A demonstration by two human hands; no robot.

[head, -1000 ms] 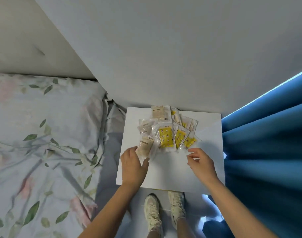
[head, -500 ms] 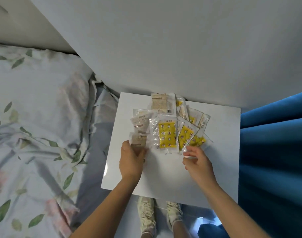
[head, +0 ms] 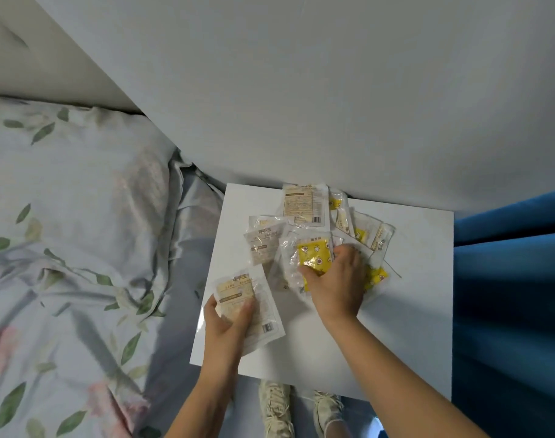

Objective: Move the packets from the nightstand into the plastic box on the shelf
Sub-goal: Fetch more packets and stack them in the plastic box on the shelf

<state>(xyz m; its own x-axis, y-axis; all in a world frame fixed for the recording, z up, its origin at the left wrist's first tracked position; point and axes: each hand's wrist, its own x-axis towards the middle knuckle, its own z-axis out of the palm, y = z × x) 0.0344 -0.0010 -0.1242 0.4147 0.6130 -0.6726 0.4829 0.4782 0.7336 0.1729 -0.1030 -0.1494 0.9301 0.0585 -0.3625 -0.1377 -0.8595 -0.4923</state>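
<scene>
beige packet point(head: 244, 308) lifted, yellow packets point(head: 314, 256) piled

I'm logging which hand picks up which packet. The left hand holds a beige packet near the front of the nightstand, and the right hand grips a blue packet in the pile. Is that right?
Not quite: the colour is wrong. The head view shows the right hand gripping a yellow packet, not a blue one. The rest stands: the left hand holds a beige packet near the front of the nightstand.

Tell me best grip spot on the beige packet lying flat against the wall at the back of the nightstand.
Probably the beige packet by its near edge, the barcode end, coming from above and the front. It lies flat against the wall, so the far edge is blocked; packets overlap its near-left corner, while the near-right corner looks free to pinch.
</scene>
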